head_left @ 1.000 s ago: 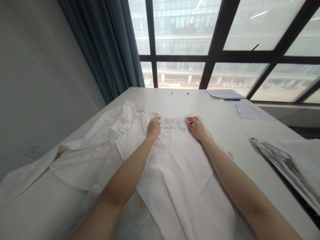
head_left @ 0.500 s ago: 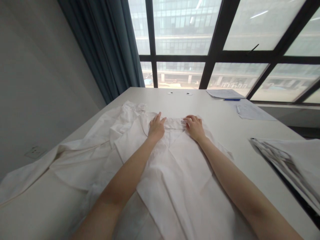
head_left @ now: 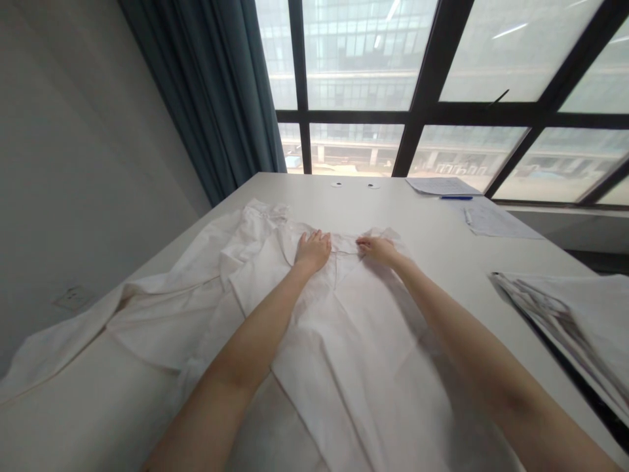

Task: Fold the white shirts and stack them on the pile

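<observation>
A white shirt (head_left: 358,328) lies spread and wrinkled over the table, with one long part trailing off to the left. A folded band (head_left: 344,244), apparently its collar, runs across the far end between my hands. My left hand (head_left: 314,250) rests palm down on the cloth at the band's left end, fingers stretched out and lying flat. At the right end, my right hand (head_left: 376,249) has its fingertips pinched together on the edge of the band.
The white table (head_left: 304,196) bears two small white pieces with dark spots (head_left: 337,185), papers (head_left: 442,185) and a blue pen (head_left: 457,197) at the back. A stack of sheets in a dark folder (head_left: 570,321) lies right. Curtain (head_left: 211,85) and window stand behind.
My left hand has laid its raised fingers flat and shifted slightly right. My right hand has turned and drawn its fingers into a pinch on the band.
</observation>
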Demonstrator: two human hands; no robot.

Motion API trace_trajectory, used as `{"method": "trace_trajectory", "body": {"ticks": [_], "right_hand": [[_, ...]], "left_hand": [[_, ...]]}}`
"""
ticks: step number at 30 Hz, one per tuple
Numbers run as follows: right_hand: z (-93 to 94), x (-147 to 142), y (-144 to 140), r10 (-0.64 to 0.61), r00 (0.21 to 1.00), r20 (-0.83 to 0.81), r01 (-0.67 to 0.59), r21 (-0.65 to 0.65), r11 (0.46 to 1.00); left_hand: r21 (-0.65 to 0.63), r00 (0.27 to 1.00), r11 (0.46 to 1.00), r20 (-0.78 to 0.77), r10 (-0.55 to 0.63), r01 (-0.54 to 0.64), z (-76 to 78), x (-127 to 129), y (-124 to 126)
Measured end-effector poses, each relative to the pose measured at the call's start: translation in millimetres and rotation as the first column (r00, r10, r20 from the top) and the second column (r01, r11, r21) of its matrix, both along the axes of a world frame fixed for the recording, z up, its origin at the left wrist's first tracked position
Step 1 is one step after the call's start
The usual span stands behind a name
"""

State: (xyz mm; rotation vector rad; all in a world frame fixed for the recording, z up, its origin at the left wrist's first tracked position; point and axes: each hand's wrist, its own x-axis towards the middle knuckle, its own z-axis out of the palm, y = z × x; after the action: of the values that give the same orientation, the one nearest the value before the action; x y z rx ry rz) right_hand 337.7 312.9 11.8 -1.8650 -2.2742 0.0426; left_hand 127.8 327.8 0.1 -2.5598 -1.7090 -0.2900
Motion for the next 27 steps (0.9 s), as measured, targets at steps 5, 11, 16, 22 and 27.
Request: {"method": "trace_trajectory", "body": {"ticks": [5,11,16,22,27], "right_hand": [[4.7,-21.1,11.7,-0.019,0.999,0.025,0.018,0.046,0.999],[-20.2,-34.3,0.8,-0.034,0.999,0.033,0.036,-0.059,0.998],[-21.9,-29.3,0.3,-0.092,0.996,-0.002,0.091,-0.096,0.991],[-24.9,-29.0,-1.3,-0.200,0.976,-0.082,0.195,-0.062,0.979],[-10.7,-23.7,-12.1,-0.164,0.973,-0.164,0.173,0.041,0.984]], "left_hand": [[-0.041,0.996,0.996,-0.019,-0.082,0.081,0.7,19.0,5.7],[-0.157,0.995,0.984,-0.045,-0.085,0.077,-7.7,21.5,5.3],[-0.194,0.997,0.981,-0.061,-0.039,0.026,-2.4,-2.6,4.9],[-0.170,0.999,0.985,-0.042,0.013,-0.020,-3.2,-20.2,7.2],[-0.043,0.999,0.999,0.048,-0.021,0.024,5.1,-29.4,0.6]]}}
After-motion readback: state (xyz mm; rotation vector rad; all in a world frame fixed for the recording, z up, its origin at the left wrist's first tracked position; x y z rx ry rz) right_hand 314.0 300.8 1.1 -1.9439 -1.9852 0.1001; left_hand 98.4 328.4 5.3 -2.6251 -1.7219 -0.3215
